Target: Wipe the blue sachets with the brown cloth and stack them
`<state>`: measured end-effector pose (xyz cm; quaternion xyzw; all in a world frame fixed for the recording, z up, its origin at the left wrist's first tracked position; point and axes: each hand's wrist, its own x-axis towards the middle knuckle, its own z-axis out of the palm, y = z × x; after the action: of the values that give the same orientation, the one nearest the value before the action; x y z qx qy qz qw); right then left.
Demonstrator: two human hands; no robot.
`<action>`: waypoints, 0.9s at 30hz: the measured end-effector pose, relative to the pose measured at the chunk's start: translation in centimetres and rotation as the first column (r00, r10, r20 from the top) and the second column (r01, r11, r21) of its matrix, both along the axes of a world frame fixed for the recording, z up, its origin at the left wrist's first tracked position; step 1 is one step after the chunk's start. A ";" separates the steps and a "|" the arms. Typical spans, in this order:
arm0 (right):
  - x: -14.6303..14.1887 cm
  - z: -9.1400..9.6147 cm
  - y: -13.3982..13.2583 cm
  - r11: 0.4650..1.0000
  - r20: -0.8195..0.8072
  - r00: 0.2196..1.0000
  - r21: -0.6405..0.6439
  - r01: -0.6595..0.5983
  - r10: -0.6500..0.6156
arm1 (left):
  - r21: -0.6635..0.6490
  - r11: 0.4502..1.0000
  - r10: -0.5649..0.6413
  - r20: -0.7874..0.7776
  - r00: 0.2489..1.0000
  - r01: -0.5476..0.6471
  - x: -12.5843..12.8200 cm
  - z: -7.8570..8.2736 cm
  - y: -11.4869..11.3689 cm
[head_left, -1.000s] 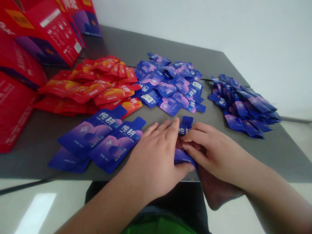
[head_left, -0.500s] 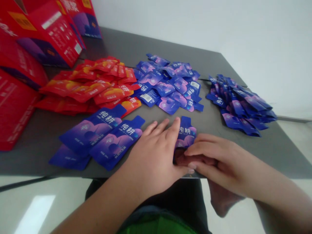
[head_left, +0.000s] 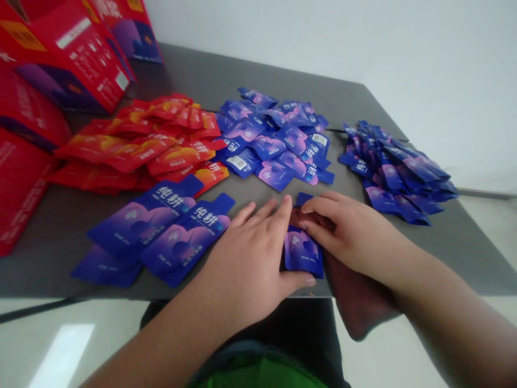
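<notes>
A blue-purple pouch (head_left: 302,253) lies flat near the table's front edge, its printed middle partly covered. My left hand (head_left: 252,253) rests flat beside it, fingers stretched out, with the index finger and thumb along the pouch's left and lower edges. Bunched in the closed fingers of my right hand (head_left: 351,231) is a brown cloth (head_left: 363,299), pressed on the upper part of the pouch. The cloth's loose end hangs over the table edge. To the left of my left hand, several similar blue pouches (head_left: 186,237) overlap one another.
Red pouches (head_left: 141,143) are heaped at the left, beside a loose heap of blue pouches (head_left: 278,137). Another blue pile (head_left: 399,170) is stacked at the right. Red boxes (head_left: 76,59) stand on the grey table (head_left: 258,67) at the far left, and a white wall rises behind.
My right hand has slid the cloth up and away from me over the pouch, baring its lower half and covering its upper part. My left hand has hardly moved.
</notes>
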<state>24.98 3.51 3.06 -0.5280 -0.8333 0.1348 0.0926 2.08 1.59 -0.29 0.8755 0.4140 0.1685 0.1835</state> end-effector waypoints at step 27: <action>-1.2 0.5 -3.2 0.970 -0.294 0.929 -0.023 -0.241 0.224 | -0.021 1.000 -0.019 0.009 1.000 0.019 -1.5 0.2 -0.2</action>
<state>23.80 0.31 3.53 -0.4029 -0.8630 0.2451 0.1811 0.59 1.38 -0.08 0.8767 0.4065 0.1663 0.1961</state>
